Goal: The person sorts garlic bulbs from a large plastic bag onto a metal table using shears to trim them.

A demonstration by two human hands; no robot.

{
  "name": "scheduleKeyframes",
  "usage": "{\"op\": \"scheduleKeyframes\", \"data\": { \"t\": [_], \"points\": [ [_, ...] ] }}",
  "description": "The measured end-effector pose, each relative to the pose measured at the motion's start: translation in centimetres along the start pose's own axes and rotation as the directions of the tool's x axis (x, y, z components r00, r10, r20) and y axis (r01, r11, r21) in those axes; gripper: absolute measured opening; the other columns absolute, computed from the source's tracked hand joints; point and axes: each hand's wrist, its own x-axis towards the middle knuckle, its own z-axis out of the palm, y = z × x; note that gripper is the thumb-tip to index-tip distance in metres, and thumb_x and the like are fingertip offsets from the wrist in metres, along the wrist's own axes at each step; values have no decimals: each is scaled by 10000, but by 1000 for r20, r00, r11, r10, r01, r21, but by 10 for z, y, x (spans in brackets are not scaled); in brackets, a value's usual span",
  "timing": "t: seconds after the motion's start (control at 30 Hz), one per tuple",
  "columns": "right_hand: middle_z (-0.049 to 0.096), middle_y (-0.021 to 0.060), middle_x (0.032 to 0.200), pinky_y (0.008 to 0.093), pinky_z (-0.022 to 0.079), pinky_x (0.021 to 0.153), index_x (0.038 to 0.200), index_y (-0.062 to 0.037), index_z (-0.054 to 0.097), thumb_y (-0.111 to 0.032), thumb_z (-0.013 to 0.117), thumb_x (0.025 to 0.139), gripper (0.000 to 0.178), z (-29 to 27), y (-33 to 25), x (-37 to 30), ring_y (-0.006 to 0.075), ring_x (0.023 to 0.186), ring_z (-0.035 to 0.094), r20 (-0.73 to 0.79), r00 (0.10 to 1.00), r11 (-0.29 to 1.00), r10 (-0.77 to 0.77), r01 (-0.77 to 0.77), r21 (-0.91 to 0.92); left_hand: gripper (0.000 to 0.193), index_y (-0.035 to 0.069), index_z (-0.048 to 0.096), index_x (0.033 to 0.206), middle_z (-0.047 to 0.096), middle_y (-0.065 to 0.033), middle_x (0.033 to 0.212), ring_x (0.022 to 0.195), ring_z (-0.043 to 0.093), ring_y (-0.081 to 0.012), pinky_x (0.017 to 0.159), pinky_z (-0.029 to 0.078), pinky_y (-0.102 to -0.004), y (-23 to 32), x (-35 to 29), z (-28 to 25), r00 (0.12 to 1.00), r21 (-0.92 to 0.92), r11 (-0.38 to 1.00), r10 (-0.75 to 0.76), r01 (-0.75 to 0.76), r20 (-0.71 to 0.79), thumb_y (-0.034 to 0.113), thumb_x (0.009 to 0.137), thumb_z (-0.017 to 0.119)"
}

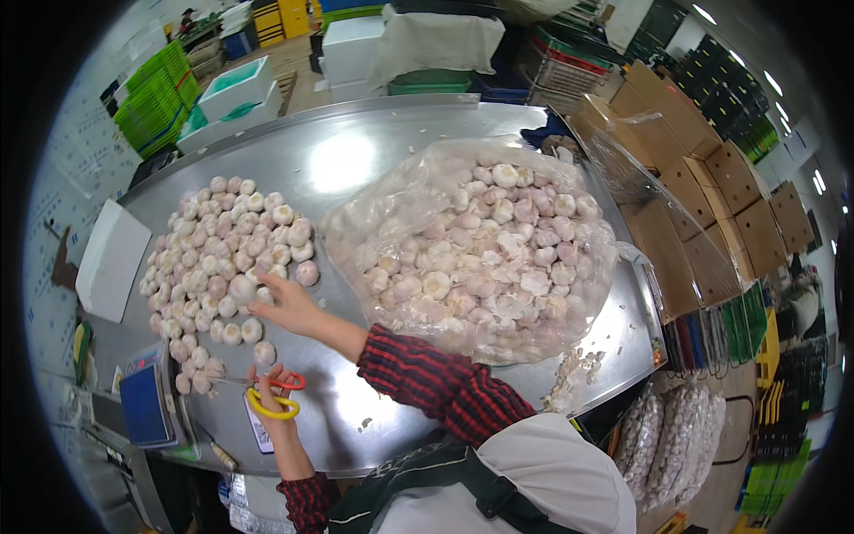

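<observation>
Scissors with one red and one yellow handle loop (283, 408) are in my left hand (274, 418), low over the near left of the metal table. Their blades point left toward a few loose bulbs. A single garlic bulb (264, 353) is just beyond its fingertips; whether they touch it I cannot tell. My right hand (298, 307) reaches across to the near right side of a big heap of garlic bulbs (209, 236), thumb and fingers closed around a larger bulb (242, 289). To the right, a large clear plastic bag (382, 214) lies open, full of garlic bulbs and loose skins.
A blue-topped device (145, 405) and a white foam panel (113, 258) stand at the table's left. A small tool with a wooden handle (223, 457) lies at the near edge. Skin scraps (574, 374) litter the near right. Cardboard boxes (694, 196) stand beyond the right edge.
</observation>
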Motion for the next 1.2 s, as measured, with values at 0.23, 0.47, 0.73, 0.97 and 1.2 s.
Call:
{"op": "scheduleKeyframes", "data": {
  "t": [0.23, 0.47, 0.73, 0.97, 1.2],
  "points": [
    [633, 125, 1006, 418, 495, 811, 995, -98, 686, -173, 701, 744, 263, -289, -83, 5, 311, 954, 597, -33, 840, -26, -542, -55, -998, 361, 7, 408, 1287, 656, -187, 798, 596, 649, -202, 566, 545, -289, 12, -13, 25, 942, 299, 954, -92, -10, 323, 182, 981, 488],
    [579, 185, 1095, 458, 492, 840, 1206, -94, 545, -52, 692, 699, 530, -455, -82, -6, 360, 1034, 567, 47, 920, -331, -388, -92, -939, 345, -21, 392, 1292, 647, -142, 830, 646, 646, -188, 601, 525, -286, 6, -42, 124, 708, 424, 887, -182, -180, 682, 109, 984, 473],
    [601, 98, 996, 288, 511, 602, 1283, -90, 407, -105, 544, 894, 412, -312, -122, -87, 157, 769, 602, -452, 891, 952, 51, -181, -249, 528, -32, 333, 1389, 588, -218, 1075, 980, 605, -354, 805, 501, -405, 6, -70, 198, 355, 341, 256, 10, -905, 935, 93, 912, 521],
    [554, 57, 829, 199, 389, 448, 1266, -127, 344, -210, 461, 994, 307, -230, -120, -184, 95, 558, 540, -360, 933, 997, -11, 40, 71, 572, -34, 340, 1367, 578, -263, 1037, 968, 584, -420, 789, 480, -472, 3, -124, 239, 219, 279, 292, -223, -915, 950, 81, 848, 550],
    [552, 72, 805, 254, 431, 491, 1201, -78, 370, -325, 550, 957, 391, -224, -79, -232, 133, 559, 528, -506, 861, 992, -39, -28, -124, 357, -36, 456, 1172, 627, -226, 788, 714, 630, -399, 639, 495, -449, -25, -147, 223, 130, 260, 354, -349, -898, 928, 119, 870, 565]
  ]
}}
